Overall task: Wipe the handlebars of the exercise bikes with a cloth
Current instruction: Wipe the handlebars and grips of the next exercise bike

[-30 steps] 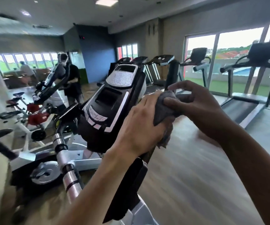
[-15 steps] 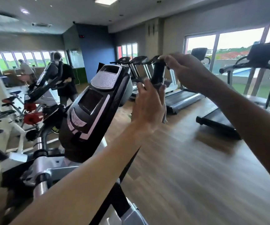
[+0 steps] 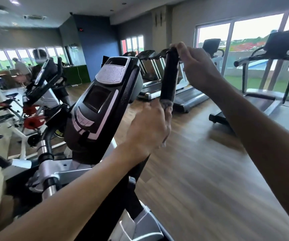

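The left hand (image 3: 149, 126) is gripping a grey cloth (image 3: 166, 104) around the lower end of the upright black grip (image 3: 169, 75), which is standing just at three o'clock of the console (image 3: 102, 105). The right hand (image 3: 197, 70) is pinching the grip's top. Wood-look floor (image 3: 201, 171) is stretching beneath — treadmills (image 3: 261, 79) are lining the windows (image 3: 215, 37) at one to two o'clock, spin bikes (image 3: 18, 115) at nine.

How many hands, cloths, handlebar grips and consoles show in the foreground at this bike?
hands: 2, left hand and right hand
cloth: 1, gripped by the left hand
handlebar grip: 1, black, its top pinched by the right hand
console: 1
Total: 5
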Tool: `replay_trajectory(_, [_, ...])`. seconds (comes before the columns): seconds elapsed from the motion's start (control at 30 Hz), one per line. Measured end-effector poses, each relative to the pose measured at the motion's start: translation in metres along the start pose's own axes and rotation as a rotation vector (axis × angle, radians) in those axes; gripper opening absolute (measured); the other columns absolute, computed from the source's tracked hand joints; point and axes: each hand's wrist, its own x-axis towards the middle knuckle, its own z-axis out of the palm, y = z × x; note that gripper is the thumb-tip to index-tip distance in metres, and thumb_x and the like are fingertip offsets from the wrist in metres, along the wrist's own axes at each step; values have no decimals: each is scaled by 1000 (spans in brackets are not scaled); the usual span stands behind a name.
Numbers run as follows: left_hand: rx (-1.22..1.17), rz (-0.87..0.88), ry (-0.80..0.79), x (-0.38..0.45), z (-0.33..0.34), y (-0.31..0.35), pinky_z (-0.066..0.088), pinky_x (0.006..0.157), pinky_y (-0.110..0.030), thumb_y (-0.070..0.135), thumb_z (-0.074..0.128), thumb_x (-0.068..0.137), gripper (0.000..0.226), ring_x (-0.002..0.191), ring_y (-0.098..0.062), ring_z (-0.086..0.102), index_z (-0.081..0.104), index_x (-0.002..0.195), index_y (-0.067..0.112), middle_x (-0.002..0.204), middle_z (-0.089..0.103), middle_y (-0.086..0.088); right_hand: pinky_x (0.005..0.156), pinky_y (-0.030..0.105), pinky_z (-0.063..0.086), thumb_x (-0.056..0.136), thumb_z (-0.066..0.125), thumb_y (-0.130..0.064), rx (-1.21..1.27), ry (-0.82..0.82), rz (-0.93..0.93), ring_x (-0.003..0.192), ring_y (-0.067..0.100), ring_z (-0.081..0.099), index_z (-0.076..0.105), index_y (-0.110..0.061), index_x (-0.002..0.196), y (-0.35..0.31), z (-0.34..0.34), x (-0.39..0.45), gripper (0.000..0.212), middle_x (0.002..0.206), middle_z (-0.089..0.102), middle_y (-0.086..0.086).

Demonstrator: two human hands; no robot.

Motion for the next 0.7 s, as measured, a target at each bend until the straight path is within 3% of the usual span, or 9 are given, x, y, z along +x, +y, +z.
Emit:
replay_trajectory(0.17, [157,1,-208,-53,-17,-17,49,79,-30,50,35,105,56,105,-26,62,36,139,6,132,45,-10,62,23,36,112,29,-36,34,12,12,55,-5,45,64,-12,96,-2,4,-2,45,69,51,-12])
replay_trajectory(0.23, [140,-31,-192,-45,-17,-11,53,82,-36,48,35,105,56,103,-31,64,37,139,3,134,44,-14,59,24,33,111,30,-37,12,2,19,49,-6,43,63,-7,101,-3,5,-1,46,63,44,-14])
replay_trajectory(0.3, [115,-8,-106,-21,-10,-1,52,76,-36,44,34,107,52,98,-34,66,43,134,0,130,47,-18,61,26,34,111,29,-36,-18,-6,25,50,-7,42,64,-4,111,-3,5,0,47,65,44,-13])
replay_trajectory(0.43, [45,16,-39,19,-5,15,40,73,-32,42,35,108,51,100,-32,64,49,127,-3,113,57,-18,72,29,41,110,31,-33,-39,-7,27,71,-2,49,64,-13,114,-5,7,-4,38,79,57,-10])
replay_trajectory(0.5, [6,3,-124,12,-9,9,41,79,-36,43,37,107,53,108,-36,60,43,132,-4,123,55,-23,74,19,44,109,33,-31,-6,11,34,75,-6,52,63,-14,117,-7,10,-6,35,85,59,-11])
replay_trajectory(0.57, [32,0,-213,-13,-16,-4,39,80,-39,36,42,106,51,114,-41,55,36,137,-3,130,49,-25,66,4,41,110,35,-27,13,28,47,70,-13,52,62,-12,121,-7,13,-6,33,85,59,-12])
replay_trajectory(0.63, [129,42,-277,-44,-20,-15,41,87,-43,33,45,104,58,122,-44,49,26,145,-4,140,37,-27,64,0,39,111,35,-25,15,37,55,70,-14,53,62,-9,121,-7,14,-7,33,86,59,-11])
replay_trajectory(0.7, [131,37,-385,-64,-26,-16,39,104,-43,36,44,106,75,136,-41,38,5,153,-7,153,17,-28,66,1,40,111,34,-26,23,36,56,79,-8,55,61,-9,122,-7,14,-7,34,91,63,-4])
